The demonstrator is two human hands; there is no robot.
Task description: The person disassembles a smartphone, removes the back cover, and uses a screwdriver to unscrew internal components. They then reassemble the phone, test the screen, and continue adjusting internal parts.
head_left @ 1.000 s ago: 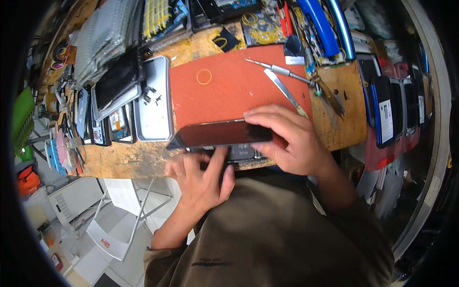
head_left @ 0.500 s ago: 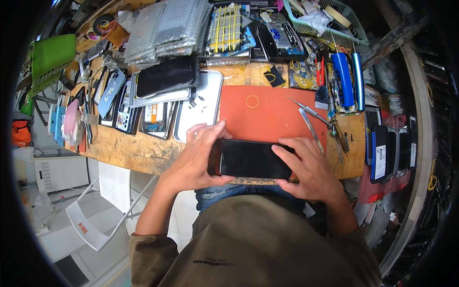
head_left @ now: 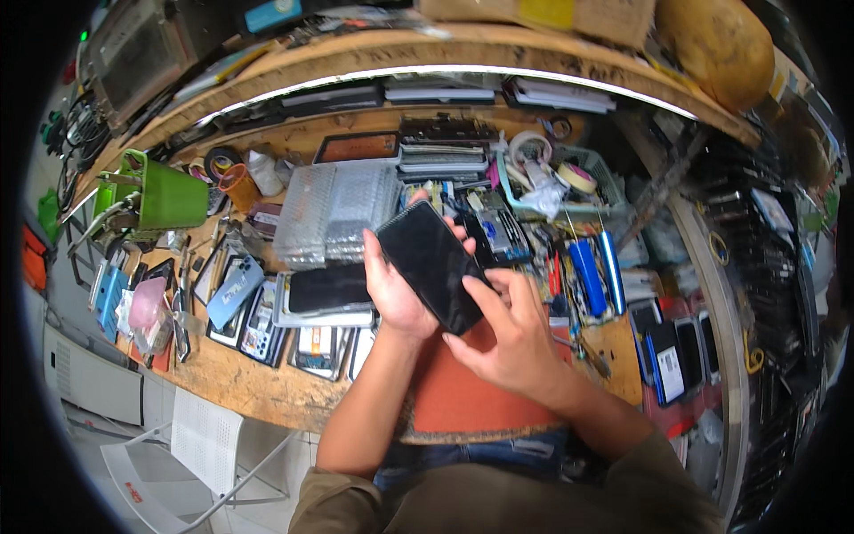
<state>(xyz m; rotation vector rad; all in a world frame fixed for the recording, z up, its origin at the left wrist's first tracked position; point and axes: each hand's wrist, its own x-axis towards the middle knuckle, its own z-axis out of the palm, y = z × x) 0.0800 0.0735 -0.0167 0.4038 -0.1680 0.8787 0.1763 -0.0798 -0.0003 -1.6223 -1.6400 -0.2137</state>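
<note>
A black smartphone point(head_left: 429, 262) is raised over the workbench, its dark screen facing me and tilted at a slant. My left hand point(head_left: 398, 298) is closed round it from behind, thumb along the left edge and fingertips showing past the right edge. At the lower right end, my right hand point(head_left: 511, 334) has its thumb by the bottom edge and its index finger on the screen's side, gripping that corner. Under both forearms lies an orange-red work mat point(head_left: 480, 392) on the bench.
Bubble-wrapped packs point(head_left: 329, 214) are stacked behind the phone. Several opened phones point(head_left: 258, 329) lie left, near a green basket point(head_left: 165, 198). On the right are blue-handled tools point(head_left: 587, 276) and a pale green basket point(head_left: 534, 200) of tape rolls. A lit shelf point(head_left: 427, 60) spans the back.
Both hands have lifted the smartphone from the mat's front edge and turned it from sideways to slanted upright. The left hand now supports it from behind. My view has tipped up, showing the shelf.
</note>
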